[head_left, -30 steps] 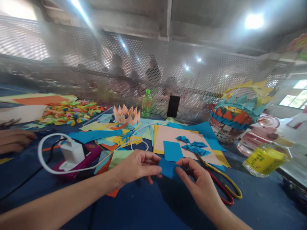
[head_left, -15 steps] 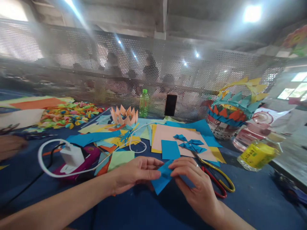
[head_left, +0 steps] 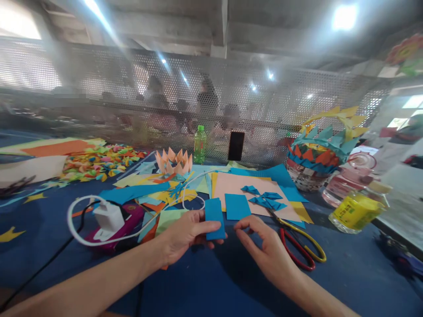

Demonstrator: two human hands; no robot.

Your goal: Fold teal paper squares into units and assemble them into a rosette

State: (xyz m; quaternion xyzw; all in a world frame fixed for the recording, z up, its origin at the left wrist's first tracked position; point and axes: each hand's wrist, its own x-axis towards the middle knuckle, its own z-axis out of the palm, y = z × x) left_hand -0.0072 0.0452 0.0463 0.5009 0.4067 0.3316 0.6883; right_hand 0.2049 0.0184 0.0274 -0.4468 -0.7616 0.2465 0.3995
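Pinched upright in my left hand is a blue paper strip, folded over, with the thumb across its front and the fingers behind. My right hand is just to the right, touching no paper. Its fingers are curled, thumb and fingertips slightly apart, with nothing visible between them. A flat blue paper piece lies just beyond the hands. Several folded blue paper pieces rest on a pale pink sheet. Scissors with red and yellow handles lie beside my right hand, blades toward the folded pieces.
On the left are a white charger on a purple power strip, a white cable and a heap of paper scraps. Behind stand a peach paper ring, a green bottle and a phone. A paper basket and bottles stand right.
The blue paper, held tilted between both hands before, is now an upright narrow strip in my left hand alone. My right hand has let go and moved slightly away. The hand at far left has left view.
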